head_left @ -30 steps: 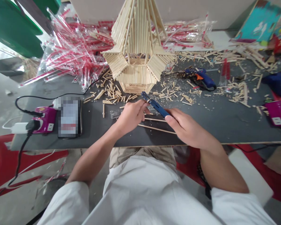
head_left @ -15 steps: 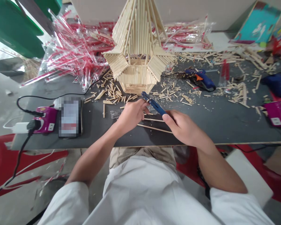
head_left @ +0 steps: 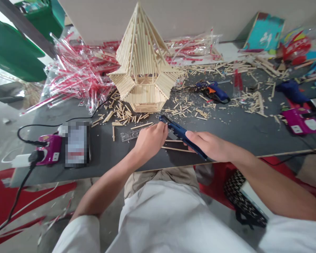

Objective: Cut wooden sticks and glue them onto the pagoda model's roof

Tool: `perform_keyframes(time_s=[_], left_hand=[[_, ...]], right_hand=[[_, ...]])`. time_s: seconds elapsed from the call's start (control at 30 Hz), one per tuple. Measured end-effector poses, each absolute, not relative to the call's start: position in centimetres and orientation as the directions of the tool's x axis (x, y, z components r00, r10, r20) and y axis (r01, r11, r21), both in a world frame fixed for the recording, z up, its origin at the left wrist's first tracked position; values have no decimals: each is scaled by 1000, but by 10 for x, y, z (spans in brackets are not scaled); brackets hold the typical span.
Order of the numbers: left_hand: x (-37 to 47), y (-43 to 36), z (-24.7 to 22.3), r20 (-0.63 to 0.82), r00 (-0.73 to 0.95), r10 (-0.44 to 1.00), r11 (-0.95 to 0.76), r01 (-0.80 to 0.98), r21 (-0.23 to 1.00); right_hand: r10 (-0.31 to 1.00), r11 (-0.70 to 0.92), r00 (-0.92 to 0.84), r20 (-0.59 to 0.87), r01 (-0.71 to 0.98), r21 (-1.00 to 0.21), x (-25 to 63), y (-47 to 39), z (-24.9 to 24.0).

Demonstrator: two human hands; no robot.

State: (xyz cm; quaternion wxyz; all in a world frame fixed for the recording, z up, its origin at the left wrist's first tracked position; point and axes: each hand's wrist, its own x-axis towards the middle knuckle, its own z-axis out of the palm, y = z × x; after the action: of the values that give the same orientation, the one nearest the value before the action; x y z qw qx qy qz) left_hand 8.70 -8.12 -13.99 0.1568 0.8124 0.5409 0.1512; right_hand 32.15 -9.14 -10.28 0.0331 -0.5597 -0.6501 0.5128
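Observation:
My right hand (head_left: 204, 142) is closed round a pair of blue-handled pliers (head_left: 179, 131), whose jaws point up and left. Close to the jaws, my left hand (head_left: 152, 138) has its thumb and fingers pinched together; what lies between them is hidden. Two long thin wooden sticks (head_left: 177, 148) rest on the table below the pliers. Beside my left hand lie a clear plastic ruler-like strip (head_left: 128, 136) and another thin stick (head_left: 141, 125). Just beyond both hands stands a lantern-like model (head_left: 144, 94) built from wooden sticks, with a pointed roof.
Cut stick pieces (head_left: 122, 114) litter the dark table (head_left: 105, 151). A blue glue gun (head_left: 216, 92) lies at right of the model, another (head_left: 292, 90) farther right. Red-and-clear wrappers (head_left: 79, 77) pile up at left. A phone (head_left: 77, 144) and purple power socket (head_left: 48, 149) sit front left.
The view has shifted, showing the model's whole roof. My right hand has shifted along the pliers, and more of their handles shows. My left fingers are drawn closer together.

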Motion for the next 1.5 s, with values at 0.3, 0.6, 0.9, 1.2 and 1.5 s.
perform_keyframes(time_s=[0.3,0.6,0.9,1.2,1.5], left_hand=[[105,-96,-135,-172,456,873,-422,884,202],[110,-105,-137,-142,425,894,-405,902,151],[110,-107,-132,-199,349,916,-316,932,177],[70,-104,-122,-119,342,932,-307,920,245],[36,-77,-122,44,205,978,-207,977,49]], right_hand=[[576,-535,-327,-749,542,-648,337,-107,-112],[592,-461,-331,-735,610,-645,334,-111,-116],[664,-369,-309,-681,656,-658,335,-112,-124],[722,-298,-283,-631,696,-653,349,-116,-104],[1000,-3,2,15,995,104,377,-119,-142]])
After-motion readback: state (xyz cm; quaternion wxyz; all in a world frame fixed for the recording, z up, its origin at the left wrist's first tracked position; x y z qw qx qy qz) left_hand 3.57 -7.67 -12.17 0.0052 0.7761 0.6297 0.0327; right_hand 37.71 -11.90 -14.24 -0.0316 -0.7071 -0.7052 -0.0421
